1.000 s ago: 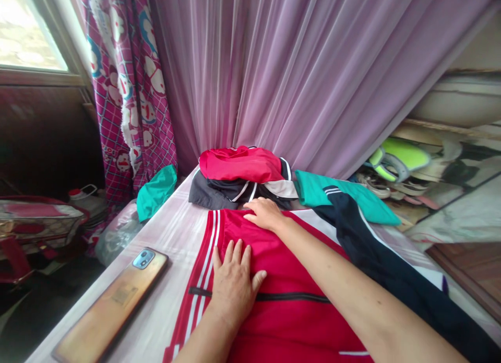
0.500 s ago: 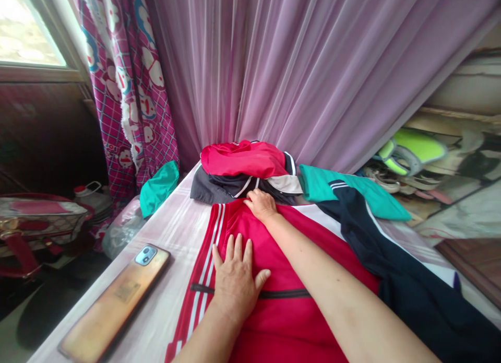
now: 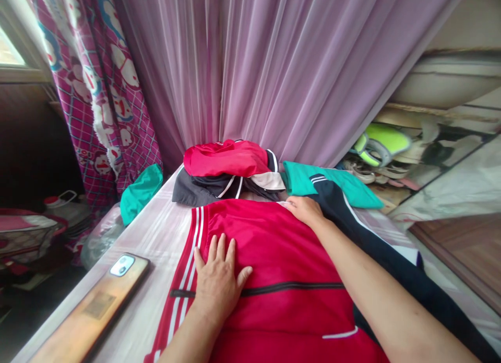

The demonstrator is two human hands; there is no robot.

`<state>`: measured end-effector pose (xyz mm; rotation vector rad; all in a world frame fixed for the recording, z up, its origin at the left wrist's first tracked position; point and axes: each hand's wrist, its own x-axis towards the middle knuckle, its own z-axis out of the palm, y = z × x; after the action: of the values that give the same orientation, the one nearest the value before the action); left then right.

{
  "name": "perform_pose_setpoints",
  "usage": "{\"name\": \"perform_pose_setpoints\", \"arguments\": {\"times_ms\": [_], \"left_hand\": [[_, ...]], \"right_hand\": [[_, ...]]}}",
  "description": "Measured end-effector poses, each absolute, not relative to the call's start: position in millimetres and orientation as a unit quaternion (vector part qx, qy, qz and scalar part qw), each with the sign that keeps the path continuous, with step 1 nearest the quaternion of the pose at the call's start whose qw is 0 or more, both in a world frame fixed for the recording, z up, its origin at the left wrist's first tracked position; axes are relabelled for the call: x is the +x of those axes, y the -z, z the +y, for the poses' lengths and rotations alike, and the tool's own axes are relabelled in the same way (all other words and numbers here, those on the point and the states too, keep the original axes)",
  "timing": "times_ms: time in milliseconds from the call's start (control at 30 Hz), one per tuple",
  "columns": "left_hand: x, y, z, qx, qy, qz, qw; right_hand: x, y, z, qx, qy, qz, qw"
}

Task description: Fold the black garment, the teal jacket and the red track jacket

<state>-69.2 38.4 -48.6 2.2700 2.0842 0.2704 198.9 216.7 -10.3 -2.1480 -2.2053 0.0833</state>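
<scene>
A red track jacket (image 3: 274, 243) with a black zipper across it lies spread in front of me. White stripes run down its red sleeve on the left, and a dark navy sleeve (image 3: 368, 237) stretches out on the right. My left hand (image 3: 219, 279) rests flat on the red cloth near the striped sleeve, fingers spread. At the jacket's far edge, my right hand (image 3: 305, 209) has its fingers curled on the cloth beside a bit of white; the fingertips are partly hidden.
A pile of red and grey clothes (image 3: 230, 162) sits at the table's far end. Right of it lies folded teal cloth (image 3: 332, 183). A phone (image 3: 97, 305) lies on the checked tablecloth (image 3: 156, 243) at left. Purple curtains (image 3: 254, 65) hang behind; shoes (image 3: 364, 170) fill a rack at right.
My right hand has moved right along the jacket's far edge. More red cloth and zipper now show, and less of the white panel. My left hand stays flat; the view has turned slightly right.
</scene>
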Motion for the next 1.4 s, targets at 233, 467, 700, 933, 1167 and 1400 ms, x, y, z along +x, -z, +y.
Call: {"name": "perform_pose_setpoints", "arguments": {"times_ms": [233, 467, 700, 933, 1167, 1400], "left_hand": [[-66, 43, 38, 0.737, -0.056, 0.674, 0.010], [-66, 40, 38, 0.737, -0.054, 0.674, 0.019], [-69, 45, 39, 0.747, -0.069, 0.661, 0.020], [-68, 44, 41, 0.742, -0.054, 0.668, 0.019], [-67, 41, 39, 0.741, -0.045, 0.669, 0.017], [-67, 40, 41, 0.743, -0.035, 0.669, 0.017]], "right_hand": [[178, 30, 227, -0.769, 0.014, -0.635, 0.075], [163, 26, 180, -0.638, 0.015, -0.744, 0.197], [133, 43, 130, -0.542, -0.061, -0.837, 0.041], [154, 36, 160, -0.571, -0.063, -0.817, 0.058], [170, 57, 178, -0.646, 0.004, -0.760, 0.064], [152, 56, 133, -0.563, -0.006, -0.819, 0.110]]}}
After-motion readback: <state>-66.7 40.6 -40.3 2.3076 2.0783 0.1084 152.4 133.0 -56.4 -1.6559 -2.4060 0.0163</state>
